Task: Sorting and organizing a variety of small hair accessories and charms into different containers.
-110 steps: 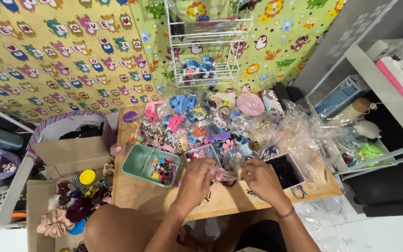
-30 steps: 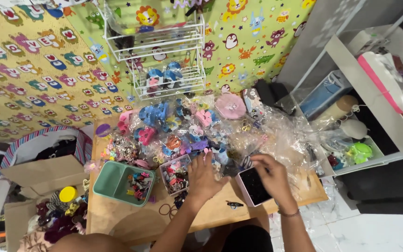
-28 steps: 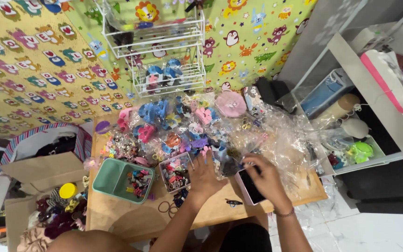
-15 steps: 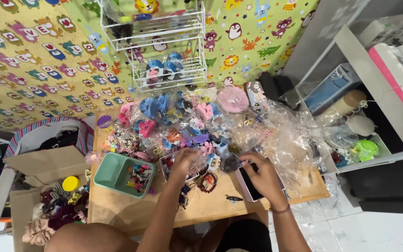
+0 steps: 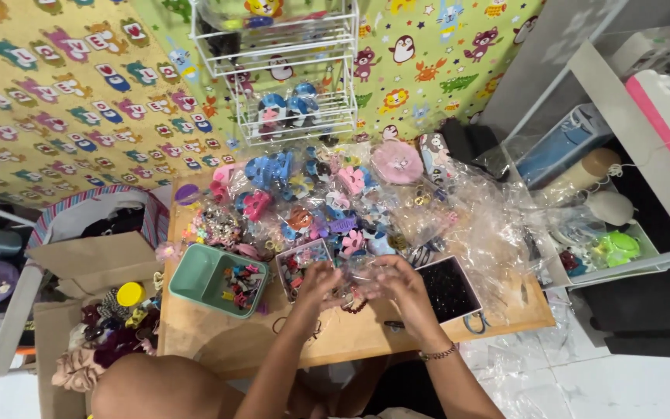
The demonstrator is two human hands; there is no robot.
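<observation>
At the near edge of the wooden bench (image 5: 273, 349), both hands meet over a small clear plastic bag (image 5: 357, 273). Left hand (image 5: 318, 281) is curled, fingers pinching one side of the bag; right hand (image 5: 395, 281) is curled likewise on the other side, a thin bracelet at its wrist. What is inside the bag is too small to tell.

Step in hand, as I judge it: handling or packing one small bag, held just above the bench between the open compartment box (image 5: 304, 264) of tiny pieces and the black tray (image 5: 447, 289). Next move would call for a fine two-finger grip, since the film is thin, slippery and crumples easily.

Materials: crinkled clear wrap (image 5: 490, 233) spreads shiny over the right half; hard plastic hair clips (image 5: 273, 169), blue and pink, lie heaped behind. Green tray (image 5: 195, 273) is smooth, rectangular, with rounded corners. White wire rack (image 5: 288, 77) stands at the back, against bright printed cloth.
</observation>
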